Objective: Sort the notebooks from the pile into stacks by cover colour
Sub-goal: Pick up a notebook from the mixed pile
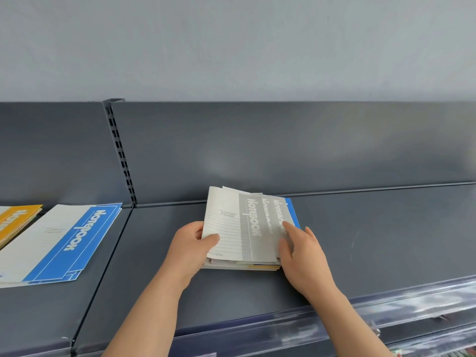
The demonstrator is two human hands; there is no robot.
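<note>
A pile of notebooks (244, 264) lies on the dark grey shelf (360, 240), with a grey-and-white notebook (237, 225) on top, its left side lifted. My left hand (192, 247) grips that notebook's left edge, thumb on the cover. My right hand (302, 256) rests with straight fingers on the right side of the grey covers. More grey covers and a blue one (292, 210) fan out beneath. To the left lies a blue-and-white notebook stack (59, 243), and a yellow notebook stack (15, 220) sits at the frame's left edge.
A slotted upright (121, 153) divides the shelf's back panel. A seam runs between the left and right shelf boards. A clear plastic price strip (386, 307) lines the front edge. Bare shelf extends right of the pile.
</note>
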